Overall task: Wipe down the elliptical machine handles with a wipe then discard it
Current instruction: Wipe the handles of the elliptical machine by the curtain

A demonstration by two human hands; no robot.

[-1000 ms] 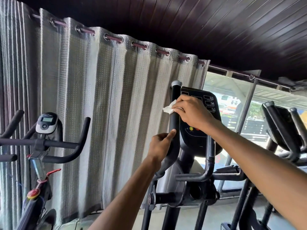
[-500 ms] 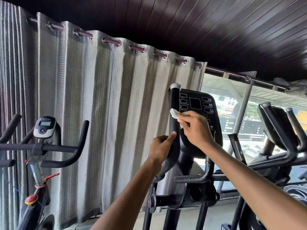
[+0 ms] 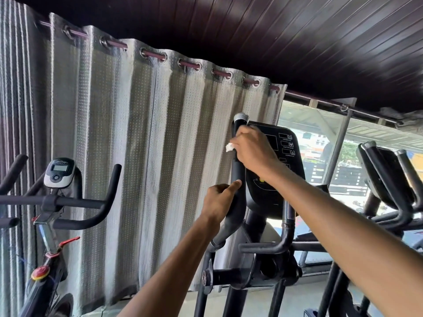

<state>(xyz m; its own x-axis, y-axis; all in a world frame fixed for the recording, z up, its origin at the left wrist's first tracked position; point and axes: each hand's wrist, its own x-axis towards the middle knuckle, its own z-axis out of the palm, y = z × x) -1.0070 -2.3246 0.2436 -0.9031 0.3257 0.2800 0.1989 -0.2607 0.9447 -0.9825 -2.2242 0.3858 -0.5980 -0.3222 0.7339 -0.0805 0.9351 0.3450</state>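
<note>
The elliptical's black left handle rises upright to a silver cap, just left of the black console. My right hand wraps around the handle's upper part, just below the cap, with a white wipe squeezed between fingers and handle; only a small crumpled corner of the wipe shows. My left hand grips the same handle lower down, thumb pointing up along it. The right handle stands behind my right forearm, mostly hidden.
A spin bike with black handlebars and a small grey display stands at the left. A silver curtain hangs behind. Another elliptical stands at the right by the window.
My right hand has slid up the handle with the wipe, from mid-height to just below the silver cap. My left hand keeps its grip lower down.
</note>
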